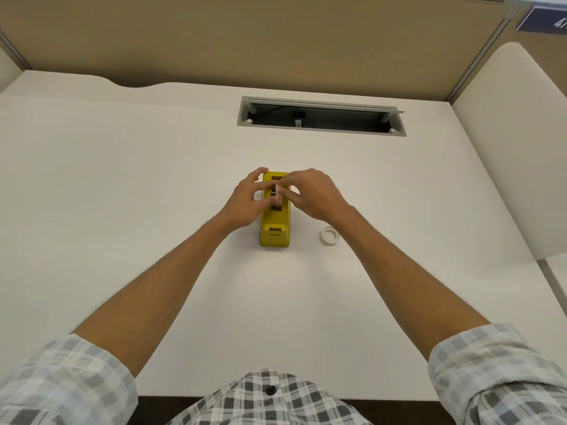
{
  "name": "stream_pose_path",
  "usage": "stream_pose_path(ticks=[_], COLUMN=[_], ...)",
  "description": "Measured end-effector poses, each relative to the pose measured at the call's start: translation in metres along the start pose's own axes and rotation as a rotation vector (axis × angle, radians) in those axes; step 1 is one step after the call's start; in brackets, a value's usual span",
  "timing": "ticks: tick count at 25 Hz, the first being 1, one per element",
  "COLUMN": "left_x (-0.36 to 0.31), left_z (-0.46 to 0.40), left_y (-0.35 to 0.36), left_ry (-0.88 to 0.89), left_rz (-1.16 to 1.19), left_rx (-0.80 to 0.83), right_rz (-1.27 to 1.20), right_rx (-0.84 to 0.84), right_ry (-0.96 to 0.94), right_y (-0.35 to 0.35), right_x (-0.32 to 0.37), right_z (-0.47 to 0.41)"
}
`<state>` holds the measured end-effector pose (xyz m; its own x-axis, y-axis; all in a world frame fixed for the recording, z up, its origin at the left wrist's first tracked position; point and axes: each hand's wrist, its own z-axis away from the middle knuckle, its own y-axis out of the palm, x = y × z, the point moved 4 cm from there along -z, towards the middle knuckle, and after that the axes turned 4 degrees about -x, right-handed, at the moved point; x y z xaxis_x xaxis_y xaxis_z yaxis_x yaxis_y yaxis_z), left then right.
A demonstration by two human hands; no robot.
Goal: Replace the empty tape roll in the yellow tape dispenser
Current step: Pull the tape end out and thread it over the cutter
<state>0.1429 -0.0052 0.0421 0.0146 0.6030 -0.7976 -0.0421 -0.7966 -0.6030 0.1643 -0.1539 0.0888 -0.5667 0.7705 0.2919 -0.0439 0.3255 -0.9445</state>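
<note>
The yellow tape dispenser (275, 222) stands lengthwise in the middle of the white desk (122, 179), its cutter end toward me. A white tape roll (278, 193) sits upright in the dispenser's slot, on a dark hub. My right hand (310, 194) pinches this roll from the right. My left hand (245, 200) is at the dispenser's left side, its fingers curled against the hub and the housing. A second white tape ring (329, 234) lies flat on the desk, to the right of the dispenser and below my right wrist.
A cable tray opening (320, 116) with a raised metal lid is sunk into the desk at the back. Tan partition walls (245, 41) close off the back and a cream panel (521, 148) stands at the right.
</note>
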Motion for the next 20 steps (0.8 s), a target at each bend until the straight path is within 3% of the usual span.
stream_pose_path(ticks=[9,20], left_x=[-0.002,0.003], left_z=[-0.005,-0.006], left_y=[-0.002,0.001], left_ry=[0.032,0.01], left_rz=[-0.143,-0.158], left_rx=[0.076,0.09], right_rz=[0.206,0.178], right_rx=[0.082,0.081], right_ry=[-0.111,-0.02], right_y=[0.004,0.006], right_x=[0.008,0.003], right_z=[-0.003,-0.013])
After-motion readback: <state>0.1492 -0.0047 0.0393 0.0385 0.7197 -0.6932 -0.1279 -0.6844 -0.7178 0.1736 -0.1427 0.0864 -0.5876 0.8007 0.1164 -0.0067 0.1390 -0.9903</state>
